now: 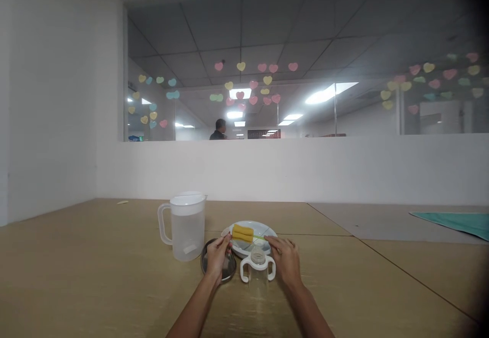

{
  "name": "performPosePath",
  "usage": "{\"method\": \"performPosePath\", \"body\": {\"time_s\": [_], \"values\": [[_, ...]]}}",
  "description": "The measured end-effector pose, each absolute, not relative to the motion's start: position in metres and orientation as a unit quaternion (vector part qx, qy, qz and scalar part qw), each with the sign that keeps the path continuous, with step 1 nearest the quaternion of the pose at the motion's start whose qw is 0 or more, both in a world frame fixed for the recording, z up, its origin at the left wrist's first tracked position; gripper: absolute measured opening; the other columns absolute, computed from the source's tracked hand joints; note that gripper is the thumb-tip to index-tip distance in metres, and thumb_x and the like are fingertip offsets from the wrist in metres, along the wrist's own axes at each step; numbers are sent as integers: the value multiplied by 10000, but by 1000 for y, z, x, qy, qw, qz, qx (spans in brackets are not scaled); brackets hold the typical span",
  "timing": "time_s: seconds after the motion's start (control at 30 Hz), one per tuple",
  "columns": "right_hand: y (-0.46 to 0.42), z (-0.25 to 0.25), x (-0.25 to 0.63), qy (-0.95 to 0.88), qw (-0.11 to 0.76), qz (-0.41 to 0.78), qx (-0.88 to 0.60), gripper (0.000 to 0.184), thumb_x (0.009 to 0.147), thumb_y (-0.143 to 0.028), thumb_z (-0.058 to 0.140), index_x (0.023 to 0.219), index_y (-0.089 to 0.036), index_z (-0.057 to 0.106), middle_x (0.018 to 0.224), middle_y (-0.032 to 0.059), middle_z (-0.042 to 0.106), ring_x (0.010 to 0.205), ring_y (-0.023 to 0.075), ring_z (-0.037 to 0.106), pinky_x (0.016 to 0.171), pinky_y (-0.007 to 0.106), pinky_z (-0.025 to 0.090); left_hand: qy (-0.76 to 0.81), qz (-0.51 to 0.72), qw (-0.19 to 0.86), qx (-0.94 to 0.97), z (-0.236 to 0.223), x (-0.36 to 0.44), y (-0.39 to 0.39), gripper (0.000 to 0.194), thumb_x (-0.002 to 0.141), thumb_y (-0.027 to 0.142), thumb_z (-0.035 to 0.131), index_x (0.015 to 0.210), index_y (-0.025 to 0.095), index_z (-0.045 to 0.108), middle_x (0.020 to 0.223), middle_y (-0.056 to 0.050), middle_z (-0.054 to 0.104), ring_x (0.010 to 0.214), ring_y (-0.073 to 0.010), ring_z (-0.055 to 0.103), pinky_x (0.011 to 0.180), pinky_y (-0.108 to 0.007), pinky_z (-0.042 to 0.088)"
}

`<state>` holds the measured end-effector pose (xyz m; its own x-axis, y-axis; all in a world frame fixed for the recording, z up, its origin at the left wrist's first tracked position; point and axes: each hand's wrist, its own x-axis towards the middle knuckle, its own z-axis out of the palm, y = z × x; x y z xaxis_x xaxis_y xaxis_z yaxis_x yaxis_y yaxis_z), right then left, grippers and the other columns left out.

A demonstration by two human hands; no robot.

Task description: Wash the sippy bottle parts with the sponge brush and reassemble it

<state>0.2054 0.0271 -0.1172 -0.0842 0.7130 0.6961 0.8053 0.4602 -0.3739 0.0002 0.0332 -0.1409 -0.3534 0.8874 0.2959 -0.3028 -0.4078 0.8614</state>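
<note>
A bottle brush with a yellow sponge head (pixel 242 233) and a thin green handle is held level between my hands. My left hand (pixel 217 255) pinches the left end of the sponge. Closed on the green handle at the right are the fingers of my right hand (pixel 286 257). Just below the brush, a clear baby bottle (pixel 258 259) stands upright with its mouth uncovered and a white two-handled ring around its neck. Behind the brush lies a white plate (pixel 263 227). A dark round dish or lid (pixel 229 266) is partly hidden by my left hand.
A translucent plastic pitcher (pixel 188 228) stands left of the plate, its handle facing left. A teal cloth (pixel 458 223) lies at the far right of the wooden table (pixel 114 277). Beyond the white wall, a person (pixel 218 130) shows through a window with heart stickers.
</note>
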Motion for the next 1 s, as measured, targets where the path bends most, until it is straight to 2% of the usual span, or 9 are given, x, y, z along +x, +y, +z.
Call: {"method": "performPosePath", "body": {"time_s": [0.1,0.27,0.43,0.57,0.67,0.83,0.9,1.0], "values": [[24,-115,203,-737,417,-76,-526,344,807,-145,443,957,-317,701,1015,12,686,959,184,576,943,390,276,359,737,405,405,-143,-2,36,502,503,544,761,785,129,733,689,-38,648,604,-91,531,535,-185,398],[24,-115,205,-734,379,-116,-552,356,781,-112,488,924,-358,702,986,0,676,954,180,555,932,393,236,327,727,456,395,-140,0,36,527,524,550,754,888,170,717,805,-27,642,612,-59,510,531,-160,389],[25,-115,205,-740,343,-117,-566,348,768,-99,492,902,-333,712,974,13,676,944,184,542,900,383,238,275,715,522,374,-137,3,32,496,582,486,755,967,182,683,852,-15,600,557,-29,473,471,-146,338],[23,-114,205,-715,337,-129,-599,370,780,-77,445,910,-296,713,962,32,685,948,199,544,902,398,231,250,702,559,364,-135,5,29,458,645,450,728,1021,200,649,909,-14,573,560,-19,478,481,-142,345],[22,-114,207,-669,350,-128,-643,366,798,-92,419,950,-260,707,965,62,689,946,217,554,874,391,259,257,703,560,354,-134,6,28,412,656,414,722,991,187,647,900,-16,575,559,-21,473,488,-145,352],[27,-114,213,-592,427,-29,-683,364,861,-246,372,1095,-238,650,1000,79,685,904,225,578,805,348,325,289,710,518,378,-135,9,30,435,538,424,788,837,130,676,760,-11,585,544,-37,461,476,-158,342],[29,-114,213,-603,461,-12,-651,373,862,-290,366,1100,-243,649,1016,67,684,899,218,576,822,344,327,317,706,496,394,-137,9,30,495,503,489,785,822,126,679,717,-2,581,493,-25,415,425,-154,289],[29,-113,207,-655,476,-47,-585,357,849,-268,376,1047,-294,672,1057,29,673,967,214,545,887,371,281,355,687,483,410,-140,10,28,546,486,561,758,799,122,673,596,33,530,417,-6,316,375,-146,183]]}}
